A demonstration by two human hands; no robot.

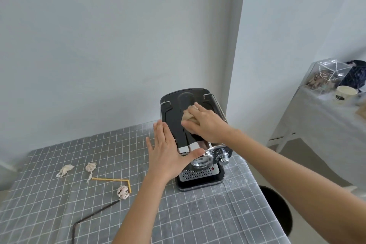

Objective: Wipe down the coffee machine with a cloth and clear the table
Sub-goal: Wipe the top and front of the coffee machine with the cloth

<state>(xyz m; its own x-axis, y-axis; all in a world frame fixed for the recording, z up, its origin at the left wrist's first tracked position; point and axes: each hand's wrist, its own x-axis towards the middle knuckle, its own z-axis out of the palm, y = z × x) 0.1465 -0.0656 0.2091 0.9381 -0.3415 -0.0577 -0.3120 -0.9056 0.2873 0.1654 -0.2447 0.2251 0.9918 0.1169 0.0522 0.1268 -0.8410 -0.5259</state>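
Grey grid-cloth table (59, 214), white walls. 1 coffee machine (174, 117), 3 paper wads (65, 170). Right hand (208, 125) grips cloth (189, 114); left hand (166, 154) flat, spread, on machine's side.

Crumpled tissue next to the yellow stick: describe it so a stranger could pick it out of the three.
On the grey checked tablecloth, look left of the black coffee machine for three crumpled tissue wads. The one you want lies nearest the person, tucked against the bent corner of the yellow stick. The other two lie farther back, beyond the stick.
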